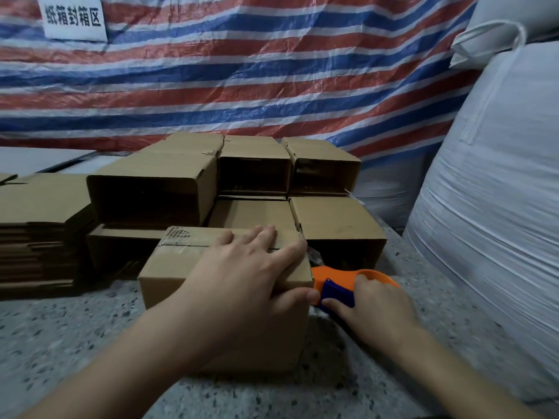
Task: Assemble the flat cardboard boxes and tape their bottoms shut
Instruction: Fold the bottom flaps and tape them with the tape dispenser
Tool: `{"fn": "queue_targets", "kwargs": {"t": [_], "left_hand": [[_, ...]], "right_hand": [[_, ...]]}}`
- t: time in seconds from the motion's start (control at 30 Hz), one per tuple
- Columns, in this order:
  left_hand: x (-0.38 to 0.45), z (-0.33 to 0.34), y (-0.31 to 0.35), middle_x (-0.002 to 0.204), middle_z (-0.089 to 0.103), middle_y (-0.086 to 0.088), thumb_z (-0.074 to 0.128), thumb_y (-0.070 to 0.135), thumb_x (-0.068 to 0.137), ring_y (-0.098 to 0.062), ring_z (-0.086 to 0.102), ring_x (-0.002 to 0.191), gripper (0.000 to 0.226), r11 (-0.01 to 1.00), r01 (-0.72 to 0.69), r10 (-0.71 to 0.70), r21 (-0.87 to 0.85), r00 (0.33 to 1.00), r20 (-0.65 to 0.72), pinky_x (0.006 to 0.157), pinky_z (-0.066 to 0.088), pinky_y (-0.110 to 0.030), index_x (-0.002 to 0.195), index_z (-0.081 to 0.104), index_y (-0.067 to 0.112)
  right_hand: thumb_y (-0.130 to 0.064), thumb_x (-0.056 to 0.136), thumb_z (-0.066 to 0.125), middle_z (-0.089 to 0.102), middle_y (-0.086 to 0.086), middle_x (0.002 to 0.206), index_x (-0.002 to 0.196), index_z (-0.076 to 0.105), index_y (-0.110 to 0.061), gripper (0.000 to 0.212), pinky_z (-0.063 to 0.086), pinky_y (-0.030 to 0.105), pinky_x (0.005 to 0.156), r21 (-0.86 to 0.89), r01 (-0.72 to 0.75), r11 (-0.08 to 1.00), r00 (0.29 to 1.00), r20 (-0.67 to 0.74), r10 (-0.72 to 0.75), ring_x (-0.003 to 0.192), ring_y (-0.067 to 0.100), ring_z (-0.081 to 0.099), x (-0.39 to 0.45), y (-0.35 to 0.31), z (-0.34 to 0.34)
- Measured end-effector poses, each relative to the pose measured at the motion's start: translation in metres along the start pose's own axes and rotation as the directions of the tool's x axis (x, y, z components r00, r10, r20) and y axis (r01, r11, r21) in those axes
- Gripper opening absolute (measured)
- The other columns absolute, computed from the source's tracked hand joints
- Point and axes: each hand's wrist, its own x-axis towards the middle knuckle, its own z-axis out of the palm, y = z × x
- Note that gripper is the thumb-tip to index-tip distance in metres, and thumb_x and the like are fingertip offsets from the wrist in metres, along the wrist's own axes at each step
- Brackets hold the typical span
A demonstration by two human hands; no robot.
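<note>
White woven bulk sacks (pixel 496 189) along the right; striped tarp (pixel 242 71) behind, with a sign (pixel 72 18) at upper left. Speckled stone floor (pixel 75 334) serves as work surface. Flat cardboard stack (pixel 36 237) at left, untouched; assembled boxes (pixel 251 173) piled at centre, open ends facing the camera. Box in hand (pixel 223 285) stands in front of that pile, flaps closed on top, clear tape visible along the seam at its far left. Left hand (pixel 254 273) lies flat across the top, fingers spread and straight, thumb over the right edge, pressing down. Right hand (pixel 372 309) grips the orange-and-blue tape dispenser (pixel 341 285), set against the box's right side. Step judged: taping the seam, strip near its end. Next likely calls for tearing the tape at the cutter and smoothing the tail down the side wall while the left hand steadies the box.
</note>
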Motion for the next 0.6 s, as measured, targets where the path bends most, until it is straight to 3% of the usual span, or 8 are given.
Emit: {"fn": "queue_targets", "kwargs": {"t": [0.07,0.17,0.23,0.3,0.37,0.43,0.5,0.6], "left_hand": [[0.000,0.000,0.000,0.162,0.018,-0.006,-0.001,0.083,0.075,-0.022,0.017,0.149,0.081,1.000,0.000,0.000,0.003,1.000,0.006,0.119,0.016,-0.044,0.146,-0.004,0.045],[0.000,-0.001,0.000,0.162,0.018,-0.008,0.003,0.083,0.076,-0.023,0.016,0.149,0.080,1.000,-0.003,0.003,-0.009,1.000,0.020,0.119,0.017,-0.046,0.148,0.000,0.047],[0.000,-0.001,0.000,0.163,0.017,-0.008,0.003,0.082,0.076,-0.024,0.015,0.150,0.079,1.000,-0.001,0.002,-0.017,1.000,0.028,0.119,0.015,-0.047,0.147,0.000,0.046],[0.001,0.000,0.001,0.162,0.018,-0.009,0.004,0.082,0.077,-0.025,0.016,0.149,0.078,1.000,-0.001,0.002,-0.019,1.000,0.027,0.119,0.015,-0.048,0.147,0.002,0.046],[0.001,0.000,0.000,0.162,0.020,-0.010,0.006,0.082,0.079,-0.026,0.017,0.149,0.078,1.000,-0.006,0.006,-0.014,1.000,0.023,0.119,0.018,-0.049,0.147,0.004,0.045],[0.001,0.000,-0.001,0.161,0.021,-0.010,0.007,0.082,0.080,-0.026,0.019,0.149,0.078,1.000,-0.012,0.012,-0.010,1.000,0.017,0.118,0.019,-0.049,0.148,0.005,0.044],[0.001,0.000,-0.001,0.161,0.021,-0.010,0.006,0.082,0.080,-0.026,0.019,0.148,0.078,1.000,-0.019,0.019,-0.011,1.000,0.009,0.118,0.019,-0.049,0.148,0.005,0.044],[0.000,0.000,0.000,0.162,0.019,-0.009,0.004,0.081,0.079,-0.025,0.016,0.149,0.087,1.000,-0.015,0.015,-0.003,1.000,0.007,0.120,0.019,-0.049,0.152,0.004,0.035]], "right_hand": [[-0.087,0.082,0.034,0.064,-0.005,0.079,0.085,0.041,-0.026,0.062,0.029,0.030,0.051,-0.002,-0.021,1.000,1.000,-0.018,0.021,0.073,0.016,0.064,-0.004,-0.001,0.005],[-0.089,0.077,0.003,0.056,-0.003,0.073,0.082,0.046,-0.023,0.079,0.038,0.036,0.067,0.018,-0.075,0.997,0.997,0.024,0.074,0.070,0.020,0.057,0.001,-0.003,-0.008],[-0.084,0.076,-0.006,0.059,-0.001,0.078,0.087,0.050,-0.022,0.085,0.040,0.037,0.070,0.165,-0.114,0.980,0.993,-0.002,0.116,0.072,0.019,0.056,0.009,-0.006,-0.032],[-0.077,0.088,0.005,0.062,0.001,0.082,0.086,0.055,-0.024,0.073,0.041,0.033,0.064,0.550,-0.116,0.827,0.984,-0.051,0.172,0.073,0.013,0.057,0.022,-0.011,-0.061],[-0.063,0.102,0.021,0.067,0.003,0.094,0.088,0.058,-0.027,0.053,0.043,0.031,0.068,0.837,-0.066,0.542,0.976,-0.058,0.209,0.084,0.011,0.059,0.038,-0.021,-0.088],[-0.055,0.103,0.027,0.067,-0.001,0.103,0.096,0.058,-0.031,0.040,0.046,0.037,0.082,0.933,-0.045,0.358,0.979,-0.030,0.203,0.099,0.014,0.060,0.055,-0.037,-0.105],[-0.052,0.106,0.027,0.066,-0.001,0.106,0.106,0.060,-0.026,0.041,0.045,0.038,0.086,0.973,-0.050,0.226,0.984,0.009,0.180,0.105,0.016,0.059,0.063,-0.058,-0.110],[-0.050,0.108,0.023,0.065,0.005,0.109,0.117,0.061,-0.014,0.053,0.048,0.036,0.082,0.973,-0.172,0.155,0.971,0.140,0.193,0.104,0.020,0.060,0.057,-0.088,-0.092]]}}
